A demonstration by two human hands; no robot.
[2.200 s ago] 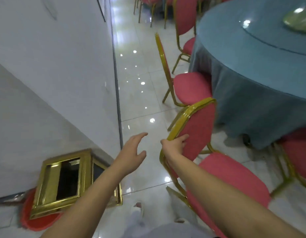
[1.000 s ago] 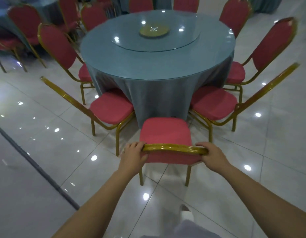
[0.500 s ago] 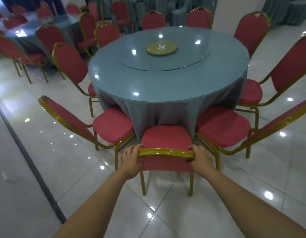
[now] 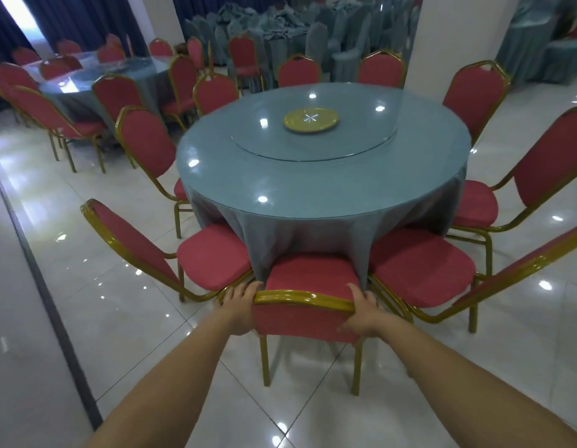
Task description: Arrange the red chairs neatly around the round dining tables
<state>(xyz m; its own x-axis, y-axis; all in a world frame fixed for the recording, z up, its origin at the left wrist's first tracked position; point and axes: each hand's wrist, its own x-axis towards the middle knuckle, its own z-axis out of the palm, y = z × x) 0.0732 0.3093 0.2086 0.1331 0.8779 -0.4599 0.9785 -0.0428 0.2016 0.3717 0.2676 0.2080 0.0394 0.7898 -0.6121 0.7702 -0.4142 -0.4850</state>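
The floor [image 4: 119, 318] is showing as large glossy white tiles, and it is reflecting round light spots [image 4: 544, 285] throughout. A dark strip [image 4: 51, 302] is running along the left side of the tiling, with a plain matt grey surface [image 4: 15, 350] lying beyond it. A white pillar [image 4: 439, 33] is standing at the rear, right of centre, and a second pillar [image 4: 154, 17] is standing left of centre. Dark blue curtains [image 4: 80, 17] are hanging across the far left; daylight [image 4: 22, 17] is entering through a gap at their left edge. Covered chairs [image 4: 280, 24] in blue-grey fabric are standing massed between the pillars. More blue-grey drapery [image 4: 533, 43] is showing at far right.
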